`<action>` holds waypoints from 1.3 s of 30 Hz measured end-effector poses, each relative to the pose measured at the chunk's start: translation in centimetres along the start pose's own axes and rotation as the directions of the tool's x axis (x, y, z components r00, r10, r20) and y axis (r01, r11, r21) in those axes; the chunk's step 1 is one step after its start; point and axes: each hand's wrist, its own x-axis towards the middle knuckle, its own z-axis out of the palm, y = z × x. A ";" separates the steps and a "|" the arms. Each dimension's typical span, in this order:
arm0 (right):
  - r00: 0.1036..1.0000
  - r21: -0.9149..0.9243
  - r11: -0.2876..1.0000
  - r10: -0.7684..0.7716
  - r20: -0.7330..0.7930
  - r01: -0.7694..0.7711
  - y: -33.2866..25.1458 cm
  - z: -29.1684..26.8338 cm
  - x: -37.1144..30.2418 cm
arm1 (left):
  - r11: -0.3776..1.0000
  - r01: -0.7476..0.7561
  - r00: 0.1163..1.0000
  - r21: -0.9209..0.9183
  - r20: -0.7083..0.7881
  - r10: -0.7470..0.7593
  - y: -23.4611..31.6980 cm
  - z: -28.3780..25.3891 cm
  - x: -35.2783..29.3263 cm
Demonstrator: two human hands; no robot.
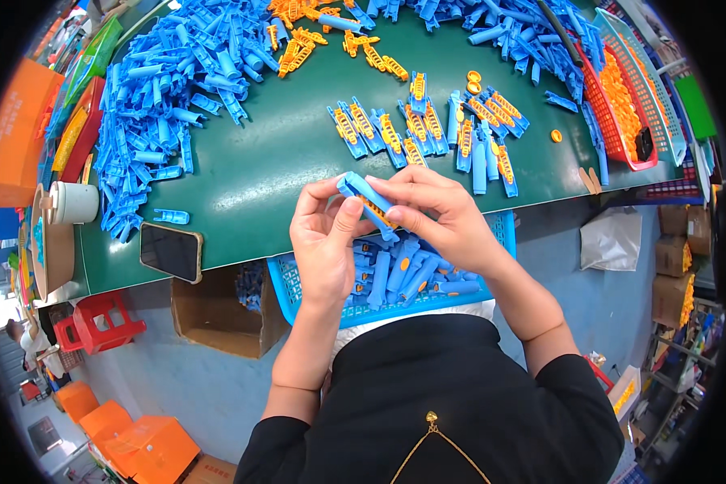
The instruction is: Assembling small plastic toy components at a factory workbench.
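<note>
At far left on a green table (254,153), a heap of blue shells (177,81) spreads along the edge, its loose mass suggesting supply kept within reach of the left arm. A phone (171,252) lies flat near the front edge, just beside the heap. Left of centre, the left hand (324,242) rises from a bent elbow, palm side toward the wearer, thumb pressed to the near side of a blue plastic piece (360,188) and fingers curled behind it. That piece, an orange strip showing along it, sits tilted between both hands at the table's front edge, likely raised for a clear view. Below, a blue basket (285,284) of similar pieces seems set close to the body for easy reach. The right hand (440,211) comes in from the right, wrist angled inward, index finger along the piece's top and thumb beneath; both hands pinch it firmly by the fingertips, with little gap. Beyond, blue pieces with orange strips (415,125) lie loosely grouped, perhaps for picking singly. At far right, a red basket (595,101) appears to keep small orange parts (619,101) from scattering
</note>
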 end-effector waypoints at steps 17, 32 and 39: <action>0.949 -0.152 0.974 -0.202 -0.242 0.168 0.0 2.1 -0.6 | 0.974 -0.112 0.988 -0.196 0.081 0.129 -0.3 -0.7 -0.2; 0.912 0.742 0.633 0.404 -0.074 -0.220 1.3 0.9 -0.8 | 0.279 -0.679 0.703 0.679 0.492 0.514 0.7 -0.9 0.2; 0.940 0.633 0.760 0.308 -0.144 -0.151 1.8 1.6 -1.0 | -0.208 -0.698 0.604 0.685 0.719 0.343 1.1 -0.6 1.2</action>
